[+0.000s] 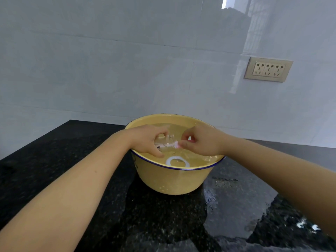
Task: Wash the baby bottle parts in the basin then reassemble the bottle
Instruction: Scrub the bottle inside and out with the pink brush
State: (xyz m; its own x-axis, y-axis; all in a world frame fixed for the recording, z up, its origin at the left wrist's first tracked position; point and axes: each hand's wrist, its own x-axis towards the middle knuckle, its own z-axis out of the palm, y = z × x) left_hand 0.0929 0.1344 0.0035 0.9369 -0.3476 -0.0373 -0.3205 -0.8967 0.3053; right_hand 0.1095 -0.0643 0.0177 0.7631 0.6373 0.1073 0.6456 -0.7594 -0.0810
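A yellow basin [169, 180] with a blue rim stands on the black counter, filled with water. My left hand [147, 140] grips a clear baby bottle [166, 143] lying sideways just above the water, its open mouth pointing right. My right hand [201, 140] pinches something small at the bottle's mouth; a pale pink edge shows there, but I cannot tell which part it is. A white ring [177, 161] lies under the water near the basin's front wall, below both hands.
The black speckled counter [72, 146] is wet, with a puddle [234, 211] to the right of the basin. A tiled wall rises close behind, carrying a beige socket panel [268, 69] at the upper right.
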